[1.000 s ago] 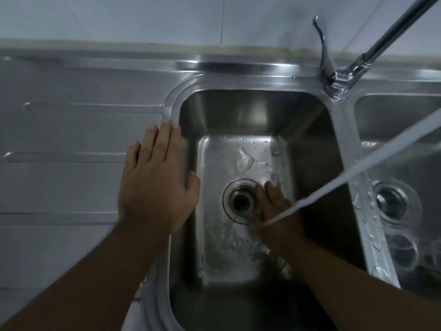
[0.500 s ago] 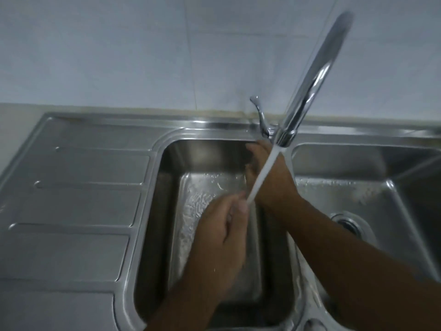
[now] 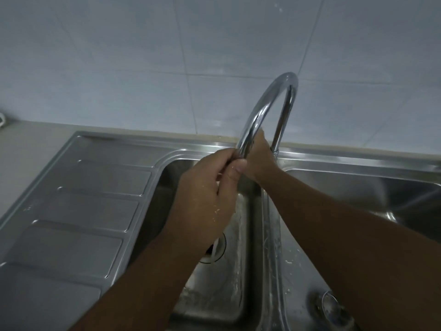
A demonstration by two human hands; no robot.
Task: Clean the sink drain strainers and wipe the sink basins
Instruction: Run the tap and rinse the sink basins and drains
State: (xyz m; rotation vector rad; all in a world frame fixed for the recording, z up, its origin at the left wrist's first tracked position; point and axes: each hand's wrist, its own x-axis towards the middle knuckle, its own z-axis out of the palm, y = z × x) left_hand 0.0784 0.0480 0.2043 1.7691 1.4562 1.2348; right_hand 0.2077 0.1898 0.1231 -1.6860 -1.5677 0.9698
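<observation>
Nearest the camera, at the right, the round steel drain of the right stainless basin (image 3: 333, 306) shows with pale crumbs scattered on the wet metal around it; whether a strainer sits in it is too blurred to tell. That residue suggests the right stainless steel basin (image 3: 358, 187) has not been finished. A little farther in, the round drain opening of the left basin (image 3: 218, 252) is half hidden behind the left forearm. The wet floor of the left stainless steel basin (image 3: 229, 278) carries streaks of water and pale specks, so wiping there also looks incomplete. To the left lies the ribbed stainless draining board (image 3: 78, 211), which looks dry.

My judgement is that the task is somewhere in the middle: both basins are wet and speckled, and no cloth or loose strainer is visible.

Above the left basin, the left hand (image 3: 210, 185) is curled nearly closed, its fingers and thumb pinched round the outlet end of the curved chrome gooseneck tap (image 3: 260, 111); pale flecks cling to its skin. Just beyond it, the right hand (image 3: 259, 158) reaches in behind the spout towards the tap's base. Its fingers are hidden by the spout and the other hand, so I cannot tell how far open it is or what it grips. Farthest off stands the pale grey tiled wall (image 3: 143, 56).
</observation>
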